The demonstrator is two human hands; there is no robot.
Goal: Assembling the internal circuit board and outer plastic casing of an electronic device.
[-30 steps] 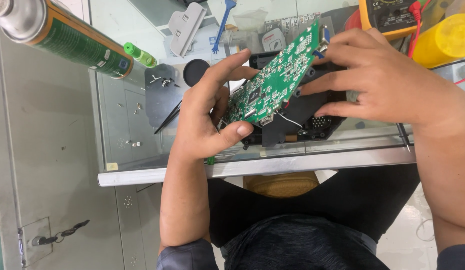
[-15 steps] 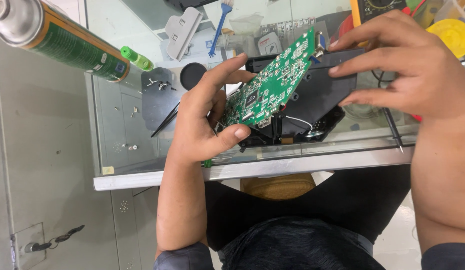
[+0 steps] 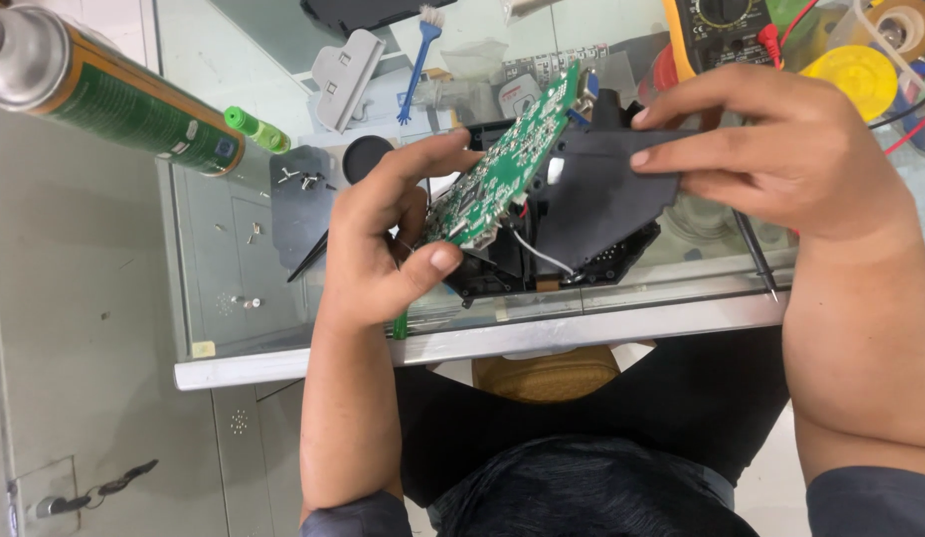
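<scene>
**Circuit board tilted up from its black housing**

The left hand [image 3: 383, 249] pinches the green circuit board [image 3: 502, 164] on edge, exposing its wires. The right hand [image 3: 770, 149] grips a black cover panel [image 3: 601, 194], fingers closed, above the black housing [image 3: 542, 268] on the glass tabletop [image 3: 214, 249].

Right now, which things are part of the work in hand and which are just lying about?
In hand: green circuit board in left hand; black cover in right hand; black housing.
Lying about: spray can, blue brush, multimeter, yellow reel.
</scene>
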